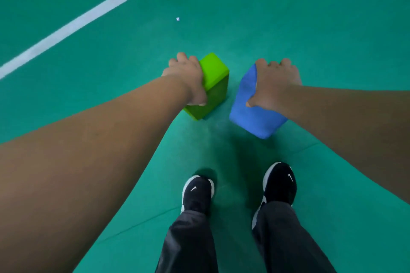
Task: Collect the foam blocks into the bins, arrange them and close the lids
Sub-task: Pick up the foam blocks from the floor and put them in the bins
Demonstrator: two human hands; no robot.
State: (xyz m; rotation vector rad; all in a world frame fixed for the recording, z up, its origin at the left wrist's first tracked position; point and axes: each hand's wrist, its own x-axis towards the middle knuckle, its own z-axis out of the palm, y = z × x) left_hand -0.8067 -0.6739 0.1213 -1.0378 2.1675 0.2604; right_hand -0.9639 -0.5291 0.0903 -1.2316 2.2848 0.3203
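Green block (216, 77): on the green floor (310, 17), gripped by left hand (188, 77), thumb curled over its near edge.
Blue block (248, 106): beside it, tilted, right hand (276, 82) wrapped round it.
Progress: early; no bins in view, binning, arranging and lids all left.

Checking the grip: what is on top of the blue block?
The right hand sits on the blue block, thumb on its near face. Fingertips past the far edge are hidden.
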